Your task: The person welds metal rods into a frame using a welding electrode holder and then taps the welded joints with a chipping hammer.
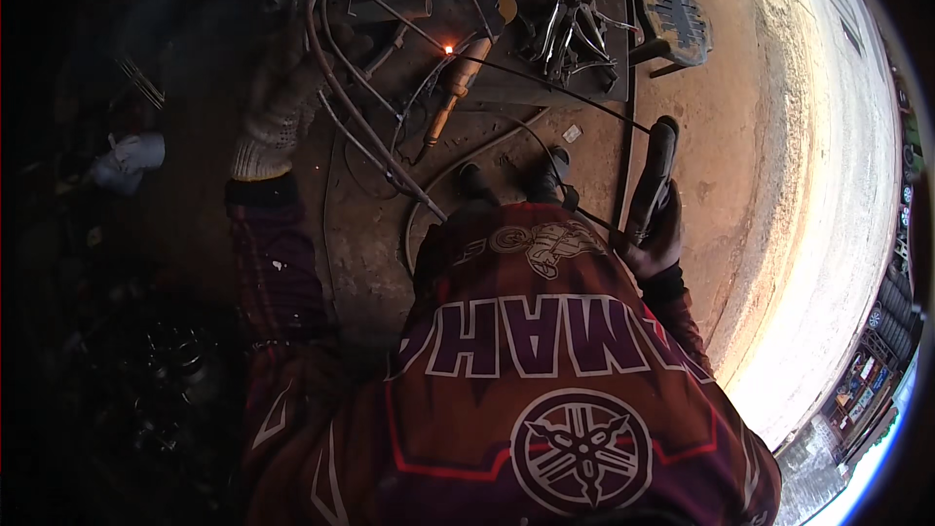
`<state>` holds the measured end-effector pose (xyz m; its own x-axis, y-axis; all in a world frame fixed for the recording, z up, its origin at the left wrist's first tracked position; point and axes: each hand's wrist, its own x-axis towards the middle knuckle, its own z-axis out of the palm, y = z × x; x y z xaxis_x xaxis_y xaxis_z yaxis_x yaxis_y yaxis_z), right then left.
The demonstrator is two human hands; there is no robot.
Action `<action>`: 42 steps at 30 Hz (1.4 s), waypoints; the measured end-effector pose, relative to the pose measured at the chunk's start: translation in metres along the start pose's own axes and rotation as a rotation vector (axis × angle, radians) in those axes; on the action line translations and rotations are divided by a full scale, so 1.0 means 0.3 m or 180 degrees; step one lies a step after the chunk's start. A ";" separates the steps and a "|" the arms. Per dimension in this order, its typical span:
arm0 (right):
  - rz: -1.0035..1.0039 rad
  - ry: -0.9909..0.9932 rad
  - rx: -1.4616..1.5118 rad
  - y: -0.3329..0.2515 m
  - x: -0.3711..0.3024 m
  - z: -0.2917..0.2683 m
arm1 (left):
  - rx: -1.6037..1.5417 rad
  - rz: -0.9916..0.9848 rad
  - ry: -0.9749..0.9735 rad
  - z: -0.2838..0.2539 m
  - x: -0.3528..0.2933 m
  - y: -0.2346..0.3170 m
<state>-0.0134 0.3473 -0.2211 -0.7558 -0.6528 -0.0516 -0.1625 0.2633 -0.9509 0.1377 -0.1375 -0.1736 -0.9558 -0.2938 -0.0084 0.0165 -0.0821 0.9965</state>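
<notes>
My right hand (655,245) is closed around the dark handle of a welding electrode holder (654,170). From its far end a long thin electrode (555,86) runs left, its tip at a glowing orange spot (448,50) by the bent metal tubing. My left hand (280,122), in a pale knitted glove, reaches forward to the looped tube frame (353,109). Its fingers appear closed on the tubing, though they are dim and partly hidden. An orange angle grinder (460,97) lies just below the glow, beneath the electrode.
A heap of metal levers (581,42) lies on a dark metal plate (609,0) ahead. Farther right stands a low slatted stool (677,24). A short pipe (390,8) lies inside the frame's loop. Cables (477,161) cross the floor near my feet. A crumpled pale object (131,158) is far left.
</notes>
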 end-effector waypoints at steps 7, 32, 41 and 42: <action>0.0134 0.0039 -0.0305 0.017 -0.027 -0.013 | -0.0636 -0.0460 0.0566 0.043 -0.005 0.052; 0.0015 0.0216 -0.0706 0.020 -0.037 -0.028 | 0.0722 -0.0066 0.0646 0.278 0.052 0.222; -0.0081 0.0154 -0.0445 0.028 -0.043 -0.027 | 0.0805 0.0017 0.0508 0.190 0.032 0.168; -0.0083 0.0154 -0.0444 0.027 -0.043 -0.026 | 0.0495 0.0093 0.0551 0.185 0.031 0.156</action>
<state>-0.0098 0.3633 -0.2258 -0.7793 -0.6265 -0.0095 -0.2664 0.3450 -0.9000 0.1133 -0.0913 -0.1224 -0.8909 -0.4538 0.0200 -0.0147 0.0727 0.9972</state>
